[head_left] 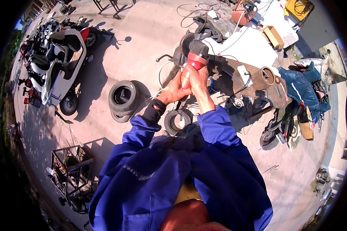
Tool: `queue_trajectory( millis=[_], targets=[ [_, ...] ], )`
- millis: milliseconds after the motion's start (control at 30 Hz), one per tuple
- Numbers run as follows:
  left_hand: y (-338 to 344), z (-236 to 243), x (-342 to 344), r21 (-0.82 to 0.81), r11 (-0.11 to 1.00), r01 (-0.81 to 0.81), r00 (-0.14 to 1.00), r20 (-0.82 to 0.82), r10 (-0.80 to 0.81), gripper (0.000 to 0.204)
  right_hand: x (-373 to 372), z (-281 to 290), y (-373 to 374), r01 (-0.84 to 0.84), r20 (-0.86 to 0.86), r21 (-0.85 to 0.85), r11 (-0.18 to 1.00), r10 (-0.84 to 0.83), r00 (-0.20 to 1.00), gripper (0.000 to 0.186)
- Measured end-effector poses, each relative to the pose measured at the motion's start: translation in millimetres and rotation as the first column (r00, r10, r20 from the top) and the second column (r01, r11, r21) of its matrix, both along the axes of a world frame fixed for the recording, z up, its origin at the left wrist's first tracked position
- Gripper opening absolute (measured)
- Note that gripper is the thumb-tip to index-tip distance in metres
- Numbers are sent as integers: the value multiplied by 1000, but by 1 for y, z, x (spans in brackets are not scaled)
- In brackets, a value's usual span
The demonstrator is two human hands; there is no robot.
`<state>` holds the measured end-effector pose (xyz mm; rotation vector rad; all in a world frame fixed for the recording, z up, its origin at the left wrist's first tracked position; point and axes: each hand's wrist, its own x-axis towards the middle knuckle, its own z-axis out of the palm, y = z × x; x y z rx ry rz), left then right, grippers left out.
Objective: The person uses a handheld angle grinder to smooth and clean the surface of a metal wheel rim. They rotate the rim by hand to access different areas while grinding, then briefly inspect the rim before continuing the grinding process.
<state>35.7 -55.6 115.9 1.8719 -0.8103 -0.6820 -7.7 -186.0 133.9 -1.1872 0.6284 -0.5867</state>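
Note:
Both my hands are wrapped round a red power tool (196, 61) with a dark head, which looks like an angle grinder. My left hand (175, 91) closes on its lower left side, with a black band on the wrist. My right hand (199, 81) grips the body from the right. The tool's head points away from me, over a dark, round metal piece (184, 43) at the work bench's left end. A crank-like handle (164, 58) sticks out to the left there. Where the head meets the work is hidden.
Stacked tyres (123, 94) stand at left, another tyre (178, 121) below my hands. A white scooter (71, 63) is parked farther left. The bench (272, 94) at right carries a round metal ring (267, 76). Cables (189, 15) lie on the ground ahead. A metal frame (71, 169) is at lower left.

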Motion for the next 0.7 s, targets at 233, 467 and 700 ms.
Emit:
queue_trajectory(
  millis=[233, 467, 700],
  targets=[
    [4, -18, -12, 3, 1000, 12, 1000, 18, -12, 95, -12, -18, 3, 10, -50, -47, 999, -12, 999, 46],
    [32, -61, -37, 0, 999, 44, 998, 47, -44, 97, -39, -52, 33, 47, -120, -87, 995, -58, 991, 52],
    [52, -112, -44, -70, 995, 78, 996, 40, -75, 97, -52, -101, 50, 52, -179, -120, 991, -73, 981, 59]
  ],
)
